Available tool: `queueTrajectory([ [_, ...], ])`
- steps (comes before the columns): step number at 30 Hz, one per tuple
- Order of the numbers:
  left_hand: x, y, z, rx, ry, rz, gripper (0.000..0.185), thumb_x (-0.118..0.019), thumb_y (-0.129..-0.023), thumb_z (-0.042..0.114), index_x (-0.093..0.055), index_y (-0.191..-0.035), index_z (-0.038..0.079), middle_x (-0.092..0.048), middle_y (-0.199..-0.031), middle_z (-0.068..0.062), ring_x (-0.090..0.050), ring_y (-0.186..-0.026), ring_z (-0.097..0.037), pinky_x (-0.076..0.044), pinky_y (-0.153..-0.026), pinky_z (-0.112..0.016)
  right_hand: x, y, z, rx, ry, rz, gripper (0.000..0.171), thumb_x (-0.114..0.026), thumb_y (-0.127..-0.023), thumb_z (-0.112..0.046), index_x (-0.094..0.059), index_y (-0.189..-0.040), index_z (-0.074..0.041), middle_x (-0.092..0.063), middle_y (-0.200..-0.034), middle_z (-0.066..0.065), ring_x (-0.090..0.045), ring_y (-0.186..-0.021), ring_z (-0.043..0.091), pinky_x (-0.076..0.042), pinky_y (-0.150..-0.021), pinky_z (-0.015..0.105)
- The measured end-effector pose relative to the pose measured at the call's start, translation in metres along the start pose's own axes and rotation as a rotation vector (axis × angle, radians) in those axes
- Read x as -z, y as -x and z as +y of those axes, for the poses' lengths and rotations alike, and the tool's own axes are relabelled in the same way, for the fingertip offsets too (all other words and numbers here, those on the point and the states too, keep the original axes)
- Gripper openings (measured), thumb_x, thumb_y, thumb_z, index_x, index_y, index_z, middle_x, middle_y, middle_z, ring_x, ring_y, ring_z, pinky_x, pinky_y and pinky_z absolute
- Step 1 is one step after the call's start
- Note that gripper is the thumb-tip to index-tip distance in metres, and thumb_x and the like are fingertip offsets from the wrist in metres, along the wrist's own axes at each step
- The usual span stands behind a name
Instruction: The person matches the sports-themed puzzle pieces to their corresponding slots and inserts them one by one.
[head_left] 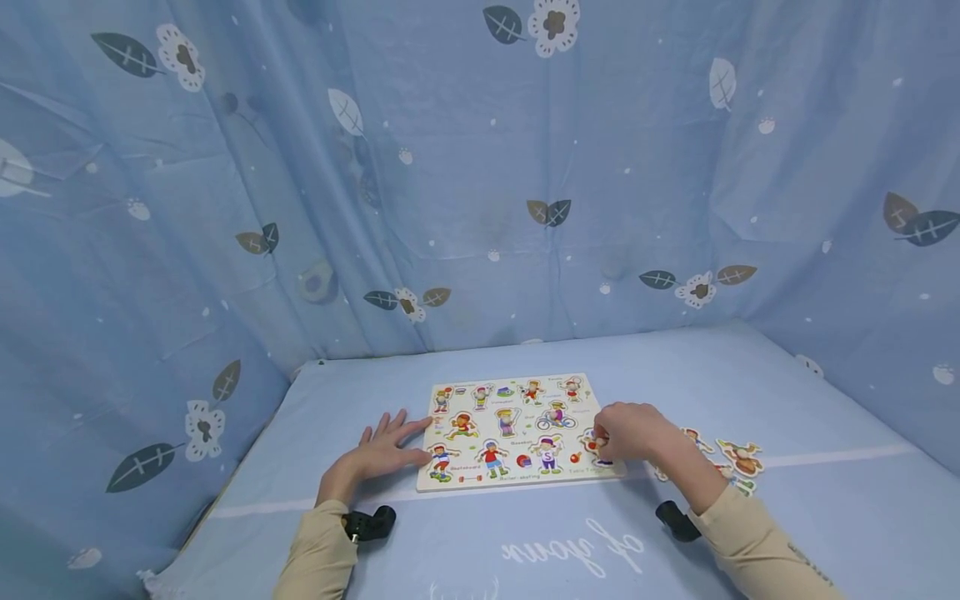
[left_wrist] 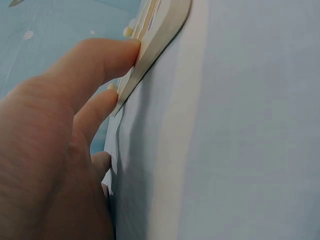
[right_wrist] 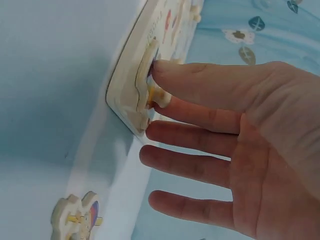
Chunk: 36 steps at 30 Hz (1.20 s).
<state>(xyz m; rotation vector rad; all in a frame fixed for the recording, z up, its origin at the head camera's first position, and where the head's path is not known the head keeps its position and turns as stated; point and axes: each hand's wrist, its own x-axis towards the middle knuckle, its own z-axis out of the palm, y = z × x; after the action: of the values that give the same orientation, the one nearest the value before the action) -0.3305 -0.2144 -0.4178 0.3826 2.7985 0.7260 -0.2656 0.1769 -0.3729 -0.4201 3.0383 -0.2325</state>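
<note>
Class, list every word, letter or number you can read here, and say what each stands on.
"of your": blue tablecloth, upside down.
"S": shirt of the purple-capped figure.
"Roller-skating": puzzle board.
"Skateboard": puzzle board.
Too small or blurred: the board's other labels; the right sleeve's print.

Blue curtains (head_left: 465,167) with leaf-and-flower prints — left, back and right — around a pale blue, cloth-covered tabletop (head_left: 832,417).
</note>
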Motion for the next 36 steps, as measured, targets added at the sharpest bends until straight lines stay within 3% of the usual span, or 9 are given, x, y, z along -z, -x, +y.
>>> queueTrajectory([
  [5,-0.001,-0.001,0.0,0.005,-0.001,-0.005,0.081,-0.067,-0.082,0.056,-0.041,-0.152,0.024,-0.011,-0.164,-0.022,0.005,-0.15,-0.046,0.004,-0.117,-0.066,-0.006,0.0,-0.004,0.024,0.019,0.038,0.015,-0.075,-0.083,-0.01,-0.063,-0.074,-0.011,-0.052,-0.069,-0.001,-0.046,-0.066,0.016,-0.035,-0.06,0.031],
  [9,-0.001,-0.002,-0.001,0.006,0.001,-0.007,0.081,-0.067,-0.082,0.056,-0.041,-0.152,0.024,-0.011,-0.164,-0.023,0.006,-0.149,-0.047,0.004,-0.116,-0.067,-0.009,0.001,-0.007,0.056,0.042,0.07,0.006,-0.074,-0.082,-0.006,-0.069,-0.079,-0.007,-0.059,-0.074,0.001,-0.048,-0.068,0.016,-0.043,-0.062,0.033],
  [13,0.001,-0.002,0.0,0.003,0.001,-0.008,0.081,-0.067,-0.082,0.056,-0.041,-0.152,0.024,-0.011,-0.164,-0.023,0.005,-0.149,-0.047,0.004,-0.116,-0.067,-0.008,0.0,-0.008,0.052,0.032,0.062,0.007,-0.077,-0.08,-0.007,-0.073,-0.086,-0.007,-0.064,-0.081,0.001,-0.051,-0.071,0.016,-0.048,-0.066,0.037],
  [32,0.0,0.001,0.0,0.001,-0.038,0.005,0.083,-0.068,-0.082,0.058,-0.042,-0.151,0.021,-0.012,-0.163,-0.025,0.002,-0.149,-0.05,0.002,-0.116,-0.067,-0.007,-0.001,-0.006,0.039,-0.003,0.019,0.013,-0.079,-0.081,-0.013,-0.073,-0.092,-0.008,-0.061,-0.084,-0.002,-0.05,-0.074,0.015,-0.048,-0.069,0.038],
  [36,0.001,-0.001,0.001,-0.003,-0.041,0.004,0.082,-0.068,-0.082,0.058,-0.043,-0.151,0.021,-0.013,-0.163,-0.025,0.002,-0.149,-0.049,0.002,-0.116,-0.068,0.001,0.0,0.0,0.023,-0.03,0.019,0.016,-0.079,-0.082,-0.017,-0.074,-0.096,-0.01,-0.066,-0.093,0.0,-0.054,-0.079,0.015,-0.051,-0.074,0.04],
])
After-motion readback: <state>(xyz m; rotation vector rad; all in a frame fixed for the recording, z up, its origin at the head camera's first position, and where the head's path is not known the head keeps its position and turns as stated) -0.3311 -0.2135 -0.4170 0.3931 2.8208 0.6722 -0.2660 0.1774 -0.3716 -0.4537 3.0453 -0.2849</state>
